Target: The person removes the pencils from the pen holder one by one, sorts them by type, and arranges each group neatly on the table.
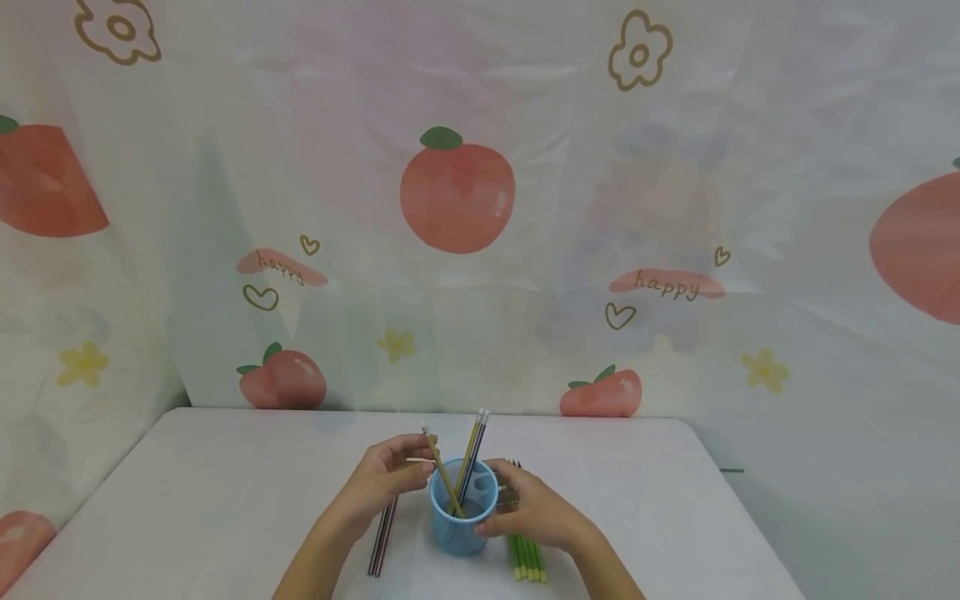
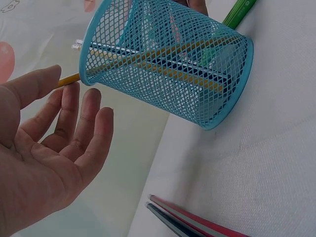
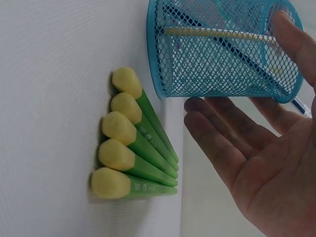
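A blue mesh pencil cup (image 1: 459,537) stands on the table between the two hands. My left hand (image 1: 378,479) pinches a yellow pencil (image 2: 69,80) between thumb and index finger just outside the rim; its other fingers spread loosely. That pencil slants down into the cup. Another yellow pencil and dark striped pencils (image 1: 484,425) lean in the cup, their white-tipped ends up. My right hand (image 1: 536,508) holds the cup from the right, its thumb (image 3: 296,47) over the mesh near the rim and its fingers on the far side.
Several green pencils with pale yellow ends (image 1: 528,567) lie side by side on the table, right of the cup. Two dark and red striped pencils (image 1: 381,542) lie to its left. A fruit-printed curtain (image 1: 457,317) hangs behind the white table (image 1: 247,500).
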`<state>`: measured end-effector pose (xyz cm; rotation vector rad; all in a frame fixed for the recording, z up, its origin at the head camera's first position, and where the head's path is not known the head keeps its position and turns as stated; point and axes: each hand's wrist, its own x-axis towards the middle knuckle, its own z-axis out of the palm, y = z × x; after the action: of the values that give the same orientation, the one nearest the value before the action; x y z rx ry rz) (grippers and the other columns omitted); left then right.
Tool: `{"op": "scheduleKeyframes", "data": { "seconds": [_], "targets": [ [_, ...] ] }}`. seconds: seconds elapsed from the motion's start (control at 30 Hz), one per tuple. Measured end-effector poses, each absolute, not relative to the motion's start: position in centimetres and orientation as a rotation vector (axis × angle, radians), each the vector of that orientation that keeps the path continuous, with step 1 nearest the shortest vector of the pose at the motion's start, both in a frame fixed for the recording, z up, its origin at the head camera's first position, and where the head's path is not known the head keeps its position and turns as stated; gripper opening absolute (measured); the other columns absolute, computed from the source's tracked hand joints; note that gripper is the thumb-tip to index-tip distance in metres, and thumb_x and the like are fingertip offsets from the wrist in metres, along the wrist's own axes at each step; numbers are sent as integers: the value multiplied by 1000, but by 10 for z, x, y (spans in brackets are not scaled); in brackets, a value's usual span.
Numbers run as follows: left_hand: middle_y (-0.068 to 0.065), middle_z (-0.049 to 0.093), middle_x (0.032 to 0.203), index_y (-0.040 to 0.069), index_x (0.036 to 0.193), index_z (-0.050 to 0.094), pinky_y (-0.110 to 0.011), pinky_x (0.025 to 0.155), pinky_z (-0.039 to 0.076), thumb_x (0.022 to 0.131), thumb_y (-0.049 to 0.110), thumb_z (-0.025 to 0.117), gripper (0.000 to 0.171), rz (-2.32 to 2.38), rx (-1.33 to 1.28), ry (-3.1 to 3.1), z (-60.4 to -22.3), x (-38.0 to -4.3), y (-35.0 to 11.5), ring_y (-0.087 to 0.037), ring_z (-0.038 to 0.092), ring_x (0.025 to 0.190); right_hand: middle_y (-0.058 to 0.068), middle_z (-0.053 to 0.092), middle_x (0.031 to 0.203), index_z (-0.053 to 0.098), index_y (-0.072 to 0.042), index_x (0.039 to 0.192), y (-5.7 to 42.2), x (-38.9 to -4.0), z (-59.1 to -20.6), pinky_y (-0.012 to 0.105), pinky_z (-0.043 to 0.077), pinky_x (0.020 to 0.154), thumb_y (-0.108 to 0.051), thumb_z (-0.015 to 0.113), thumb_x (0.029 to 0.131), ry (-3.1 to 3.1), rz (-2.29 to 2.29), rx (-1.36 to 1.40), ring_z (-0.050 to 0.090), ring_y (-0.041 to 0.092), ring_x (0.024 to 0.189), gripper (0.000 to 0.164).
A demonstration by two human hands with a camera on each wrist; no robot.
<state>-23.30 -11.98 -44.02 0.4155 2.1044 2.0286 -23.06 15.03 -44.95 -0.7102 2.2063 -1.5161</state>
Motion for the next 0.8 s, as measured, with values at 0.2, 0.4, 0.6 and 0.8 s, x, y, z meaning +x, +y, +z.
{"op": "scheduleKeyframes", "data": {
  "seconds": [0.2, 0.4, 0.6, 0.8],
  "targets": [
    [-20, 61, 123, 0, 133, 57, -42, 94, 58, 93, 18, 71, 46, 2014, 433, 2132, -441, -232, -119, -27, 63, 111, 11, 59, 134, 47, -15, 143, 150, -230, -450, 56, 49, 103, -20, 83, 81, 2204, -1525, -690, 59, 33, 121, 72],
    [-17, 61, 116, 1, 129, 59, -40, 92, 58, 93, 19, 71, 42, 2007, 437, 2147, -441, -232, -117, -25, 64, 107, 12, 59, 135, 47, -17, 143, 150, -230, -452, 54, 50, 103, -22, 83, 81, 2221, -1514, -697, 59, 33, 121, 72],
    [-14, 62, 114, 2, 126, 61, -38, 90, 59, 94, 22, 70, 39, 1998, 454, 2178, -441, -233, -118, -23, 64, 107, 12, 58, 135, 47, -18, 143, 150, -231, -452, 56, 49, 103, -22, 83, 81, 2225, -1512, -712, 58, 35, 123, 72],
    [-12, 62, 121, 2, 116, 63, -37, 90, 59, 93, 20, 71, 30, 2019, 438, 2202, -438, -235, -120, -24, 65, 109, 12, 59, 134, 47, -17, 143, 151, -230, -451, 54, 50, 103, -22, 83, 80, 2230, -1510, -707, 59, 35, 122, 73]
  ]
}}
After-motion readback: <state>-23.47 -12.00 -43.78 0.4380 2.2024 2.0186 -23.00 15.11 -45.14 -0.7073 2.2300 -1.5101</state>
